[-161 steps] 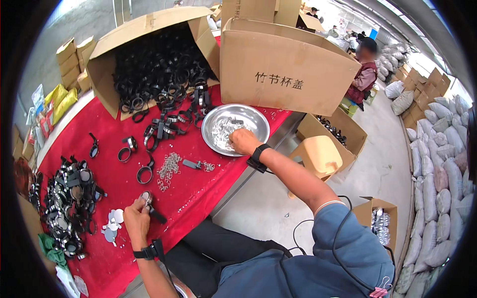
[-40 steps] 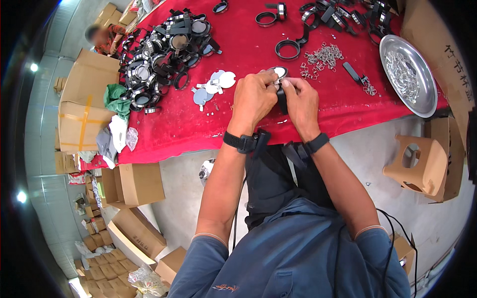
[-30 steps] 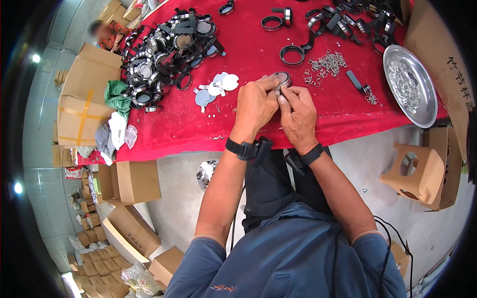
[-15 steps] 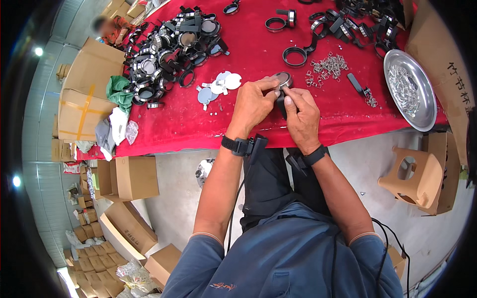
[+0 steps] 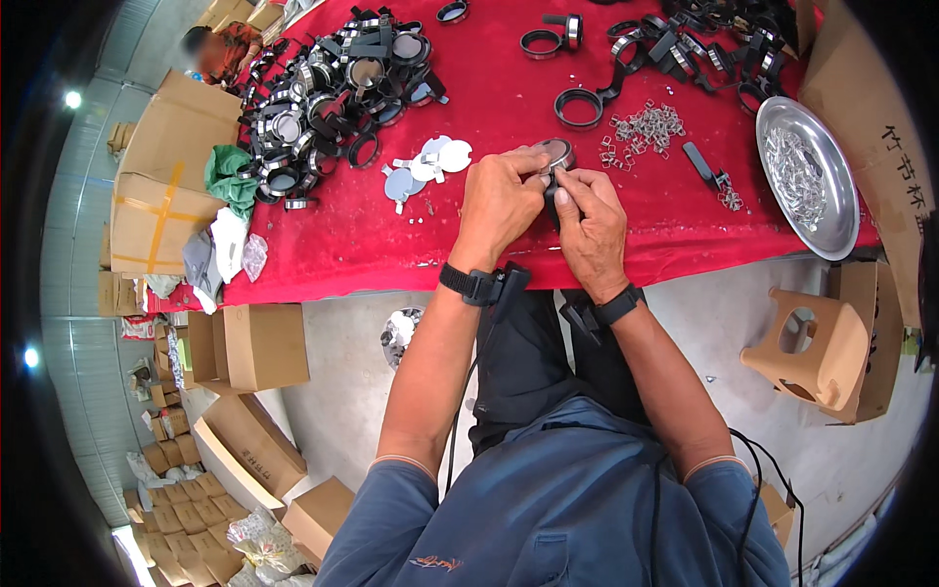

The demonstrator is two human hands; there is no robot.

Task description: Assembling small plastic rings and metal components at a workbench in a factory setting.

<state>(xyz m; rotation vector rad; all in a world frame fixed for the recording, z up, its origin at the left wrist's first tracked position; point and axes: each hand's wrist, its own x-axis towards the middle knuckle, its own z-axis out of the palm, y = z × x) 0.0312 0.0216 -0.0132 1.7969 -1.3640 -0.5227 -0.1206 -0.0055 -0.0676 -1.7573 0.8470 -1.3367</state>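
Both hands meet on a round lid (image 5: 557,152) with a silver rim and a black strap, over the red-covered table. My left hand (image 5: 502,201) pinches its left side with thumb and fingers. Closed on the black strap just below the rim is my right hand (image 5: 593,220), its thumb and fingertips pressed together; they hide any small part between them. White and grey round discs with tabs (image 5: 426,166) lie left of my left hand. Beyond my right hand is a heap of small metal clips (image 5: 646,129). A black ring with a strap (image 5: 579,108) rests farther back.
A big pile of black-and-silver lids (image 5: 323,108) covers the back left; more lie back right. A steel tray (image 5: 843,210) of metal pieces stands at right beside a tall carton (image 5: 871,108). A tan stool (image 5: 807,347) is below. Another person (image 5: 223,54) sits far left.
My hands stay on the lid with nearly the same grip; the lid and fingers have shifted only slightly. The view has moved a little.
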